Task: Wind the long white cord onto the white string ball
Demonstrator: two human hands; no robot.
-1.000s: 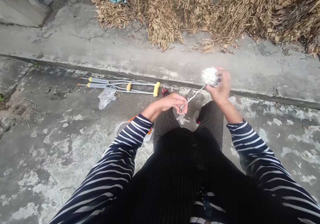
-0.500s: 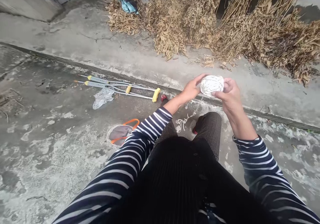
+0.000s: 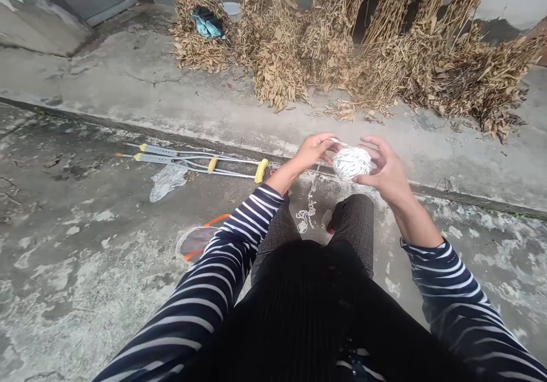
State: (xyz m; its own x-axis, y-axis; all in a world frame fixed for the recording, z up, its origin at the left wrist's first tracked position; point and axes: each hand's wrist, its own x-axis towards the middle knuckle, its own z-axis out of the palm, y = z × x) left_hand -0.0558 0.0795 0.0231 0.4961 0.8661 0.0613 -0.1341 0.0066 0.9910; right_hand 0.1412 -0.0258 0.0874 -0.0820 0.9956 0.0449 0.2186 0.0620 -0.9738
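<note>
A white ball of cord [image 3: 352,163] with dark flecks sits in the grip of my right hand [image 3: 386,168], thumb below and fingers around its right side. My left hand [image 3: 314,150] is at the ball's left, its fingertips pinching a strand of the cord that runs onto the top of the ball. From the left hand the cord hangs down to a loose white tangle [image 3: 306,218] on the ground between my feet. The striped sleeves cover both forearms.
A pair of crutches [image 3: 196,164] with yellow pads lies at left, beside a clear plastic bag [image 3: 168,181]. An orange-handled bag [image 3: 194,242] is near my left sleeve. A low concrete step [image 3: 128,97] runs across, with dried plant bundles [image 3: 282,57] against the wall.
My left hand has moved off the ball's side and now pinches a strand. The ball has turned in my right hand, whose fingers have spread. The view has shifted slightly.
</note>
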